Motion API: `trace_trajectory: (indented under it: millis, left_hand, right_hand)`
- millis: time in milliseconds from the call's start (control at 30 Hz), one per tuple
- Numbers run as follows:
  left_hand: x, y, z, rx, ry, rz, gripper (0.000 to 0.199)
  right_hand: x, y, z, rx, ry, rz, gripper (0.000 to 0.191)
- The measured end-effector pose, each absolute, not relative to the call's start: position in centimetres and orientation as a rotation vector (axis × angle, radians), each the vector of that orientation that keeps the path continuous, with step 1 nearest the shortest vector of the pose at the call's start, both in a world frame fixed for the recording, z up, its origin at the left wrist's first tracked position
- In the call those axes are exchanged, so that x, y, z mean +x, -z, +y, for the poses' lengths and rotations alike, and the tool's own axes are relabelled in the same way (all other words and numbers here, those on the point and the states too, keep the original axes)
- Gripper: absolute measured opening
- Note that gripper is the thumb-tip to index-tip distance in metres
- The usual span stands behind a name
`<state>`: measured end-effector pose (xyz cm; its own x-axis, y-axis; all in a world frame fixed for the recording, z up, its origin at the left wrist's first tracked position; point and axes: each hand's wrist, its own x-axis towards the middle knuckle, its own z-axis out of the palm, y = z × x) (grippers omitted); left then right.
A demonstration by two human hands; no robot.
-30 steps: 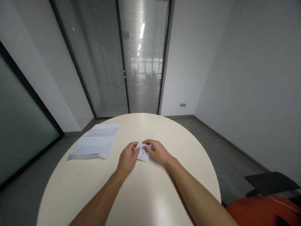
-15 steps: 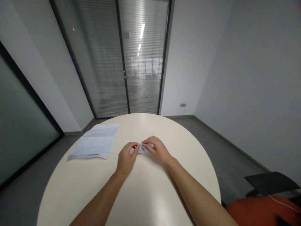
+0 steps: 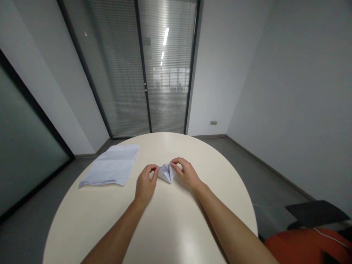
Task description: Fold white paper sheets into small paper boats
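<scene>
both hands (image 3: pixel 166 178) pinching, wrists angled inward

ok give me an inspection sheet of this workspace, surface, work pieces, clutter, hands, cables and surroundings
surface: round, pale table, glossy with a light reflection
work pieces: small folded white paper, partly opened out
clutter: creased white sheets, stacked at the table's left
hands: left hand and right hand pinch opposite sides of the folded paper
cables: thin white cable across the red seat
surroundings: glass panels with blinds ahead, wall plate low down
</scene>
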<state>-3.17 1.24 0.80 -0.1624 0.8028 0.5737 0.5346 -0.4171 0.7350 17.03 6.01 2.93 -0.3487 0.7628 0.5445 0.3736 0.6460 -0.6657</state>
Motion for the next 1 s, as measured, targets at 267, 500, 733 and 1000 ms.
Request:
trace_trajectory:
  millis: [267,500,733,1000]
  left_hand:
    - [-3.6,-0.4,1.6,1.713,-1.674,1.585,0.021]
    - [-3.9,0.1,2.1,1.615,-1.731,1.604,0.022]
    - [-4.1,0.4,2.3,1.558,-1.769,1.619,0.024]
    - [-4.3,0.5,2.4,1.516,-1.769,1.636,0.024]
  right_hand:
    - [17.7,-1.8,7.1,-0.920,-0.622,-1.835,0.021]
    - [18.1,-1.5,7.6,-0.955,-0.670,-1.707,0.026]
    - [18.5,-0.9,8.3,-0.980,-0.666,-1.602,0.028]
    - [18.7,-0.6,8.8,-0.947,-0.689,-1.527,0.028]
